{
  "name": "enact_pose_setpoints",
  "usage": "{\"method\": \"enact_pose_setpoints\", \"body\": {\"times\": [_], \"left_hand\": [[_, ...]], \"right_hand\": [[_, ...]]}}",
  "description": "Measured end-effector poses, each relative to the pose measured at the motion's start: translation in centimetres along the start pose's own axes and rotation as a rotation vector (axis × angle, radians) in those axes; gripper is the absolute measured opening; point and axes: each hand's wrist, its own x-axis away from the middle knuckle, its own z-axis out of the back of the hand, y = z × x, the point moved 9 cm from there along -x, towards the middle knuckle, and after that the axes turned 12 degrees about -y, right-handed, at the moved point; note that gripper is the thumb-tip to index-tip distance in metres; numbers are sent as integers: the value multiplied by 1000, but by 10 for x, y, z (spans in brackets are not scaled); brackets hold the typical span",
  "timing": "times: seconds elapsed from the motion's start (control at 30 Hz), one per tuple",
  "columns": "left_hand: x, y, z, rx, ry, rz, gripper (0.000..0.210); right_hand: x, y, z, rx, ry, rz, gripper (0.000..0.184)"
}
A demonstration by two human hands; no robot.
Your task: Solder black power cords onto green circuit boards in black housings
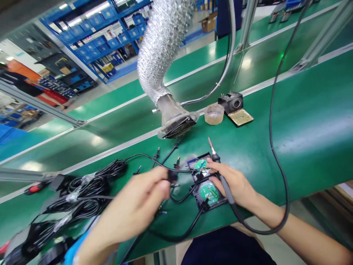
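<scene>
My left hand [138,206] is blurred and pinches a thin black cable [154,163] by a small black piece near the fingertips. My right hand [234,182] holds a soldering iron [217,162] like a pen, its tip pointing up and away. The fingers of that hand rest on a black fixture [202,204] holding two round green circuit boards [209,192]. More thin black wires run from the boards toward my left hand.
A silver fume-extraction hose with a fan-grille mouth [176,127] hangs just behind the boards. A small round tin [214,113] and a black iron stand [233,103] sit at the back. Bundles of black cables [79,191] lie left on the green belt [311,129].
</scene>
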Motion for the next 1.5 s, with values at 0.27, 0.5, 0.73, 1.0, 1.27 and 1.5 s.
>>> {"method": "enact_pose_setpoints", "body": {"times": [0.27, 0.5, 0.73, 1.0, 1.27, 1.5], "left_hand": [[-115, 30, -53, -248, 29, -95, 16], [-154, 17, -66, -301, -75, -76, 17], [-157, 18, -69, -423, -69, -108, 17], [-153, 16, -72, -414, -23, -155, 20], [-152, 14, -71, -373, 21, -178, 19], [-153, 14, -72, -405, 10, -163, 20]], "right_hand": [[1, -7, 22, -48, 67, -31, 43], [4, 9, 43, -128, 62, -171, 33], [1, 12, 37, -161, -19, -155, 33], [5, -6, 73, -93, 47, -78, 38], [-6, -12, 66, -100, -20, 19, 37], [-7, -6, 59, -128, -54, 37, 38]]}}
